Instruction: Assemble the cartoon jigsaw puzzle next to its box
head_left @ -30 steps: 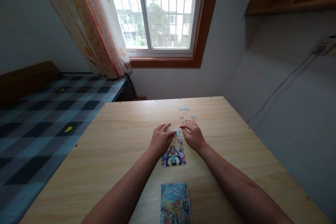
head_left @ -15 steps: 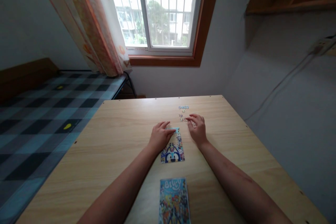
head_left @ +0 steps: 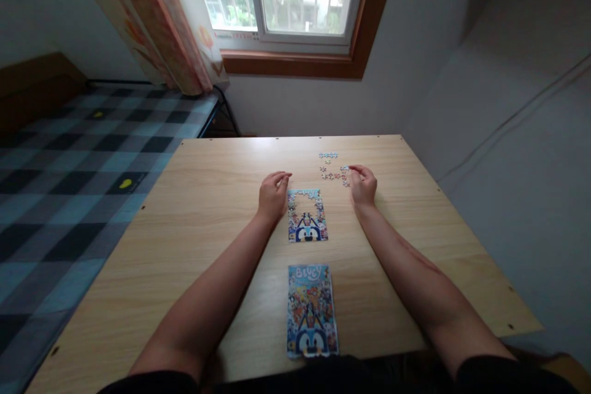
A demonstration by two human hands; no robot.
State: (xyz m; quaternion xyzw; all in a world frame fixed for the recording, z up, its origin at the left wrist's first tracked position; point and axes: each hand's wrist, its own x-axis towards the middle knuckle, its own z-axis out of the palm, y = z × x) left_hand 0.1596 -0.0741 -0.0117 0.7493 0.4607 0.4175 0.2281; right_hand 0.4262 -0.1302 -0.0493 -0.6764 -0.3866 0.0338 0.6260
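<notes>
A partly assembled jigsaw puzzle (head_left: 308,233) with a blue cartoon dog lies flat on the table, a gap showing wood in its upper middle. Just beyond its left edge rests my left hand (head_left: 273,194), fingers loosely bent and apart from the thumb, with nothing visible in them. To the right of the loose puzzle pieces (head_left: 330,176), my right hand (head_left: 364,186) has its thumb and forefinger pinched on a small puzzle piece (head_left: 345,168). That piece is tiny and partly hidden by the fingertips.
A matching "Bluey" picture box (head_left: 312,308) lies near the table's front edge. Several joined pieces (head_left: 328,155) form a short strip farther back on the wooden table (head_left: 221,197). A bed with a checked cover (head_left: 106,154) stands left, below a curtain (head_left: 157,18).
My left hand has drawn back from the puzzle's top to its left side, uncovering the gap. My right hand has shifted right among the loose pieces. The view has tilted down.
</notes>
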